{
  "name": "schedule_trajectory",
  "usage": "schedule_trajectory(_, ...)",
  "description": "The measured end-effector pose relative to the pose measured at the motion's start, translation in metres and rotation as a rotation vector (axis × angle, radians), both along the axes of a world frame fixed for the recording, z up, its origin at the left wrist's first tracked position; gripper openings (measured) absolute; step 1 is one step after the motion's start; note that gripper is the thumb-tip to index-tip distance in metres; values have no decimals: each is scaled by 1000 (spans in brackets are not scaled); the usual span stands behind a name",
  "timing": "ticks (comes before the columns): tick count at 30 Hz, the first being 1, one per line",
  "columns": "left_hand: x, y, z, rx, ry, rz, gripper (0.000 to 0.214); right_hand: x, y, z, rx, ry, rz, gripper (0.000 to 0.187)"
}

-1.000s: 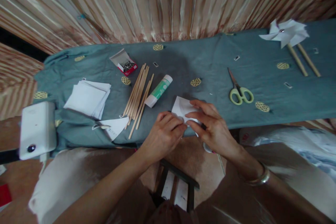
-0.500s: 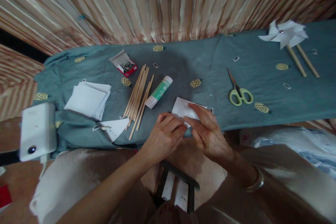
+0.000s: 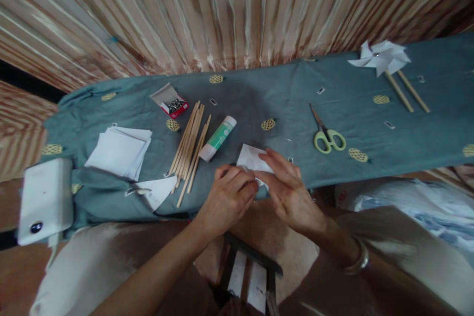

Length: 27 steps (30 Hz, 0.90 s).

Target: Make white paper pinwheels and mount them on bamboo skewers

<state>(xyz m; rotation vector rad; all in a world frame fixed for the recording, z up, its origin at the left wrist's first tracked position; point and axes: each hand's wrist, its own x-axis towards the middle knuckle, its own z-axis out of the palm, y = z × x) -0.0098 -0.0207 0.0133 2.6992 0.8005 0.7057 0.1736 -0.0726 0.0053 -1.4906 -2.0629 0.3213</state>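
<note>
A small white sheet of paper lies near the front edge of the cloth-covered table, between my hands. My left hand is closed at its near left corner, fingers curled together as if pinching the paper; the fingertips are partly hidden. My right hand rests over the paper's right side with its fingers stretched out, touching the sheet. Part of the paper is hidden beneath both hands. A green and white glue stick lies just beyond my left hand, with a bundle of thin wooden sticks beside it.
Scissors with green handles lie to the right. Farther right are paper pinwheels on sticks. On the left are stacked white papers, a paper scrap, an open box of metal pins and a white device.
The camera view has shifted slightly, so the table items appear a little lower and farther left. My right fingers lie a bit flatter over the paper; my left hand keeps its place.
</note>
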Motion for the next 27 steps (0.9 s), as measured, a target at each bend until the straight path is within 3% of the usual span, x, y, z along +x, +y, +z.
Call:
schedule_trajectory(7, -9, 11, 3, 41, 51, 12, 16, 22, 9, 5, -65, 38, -85, 43)
schedule_trajectory(12, -14, 20, 8, 50, 65, 51, 16, 24, 9, 6, -50, -7, -104, 37)
schedule_trajectory(20, -5, 6, 7, 24, 50, -8, 18, 23, 7, 7, -65, -25, -96, 36)
schedule_trajectory(27, -2, 6, 6, 60, 94, -22, 12, 26, 7, 13, -93, -8, -58, 31)
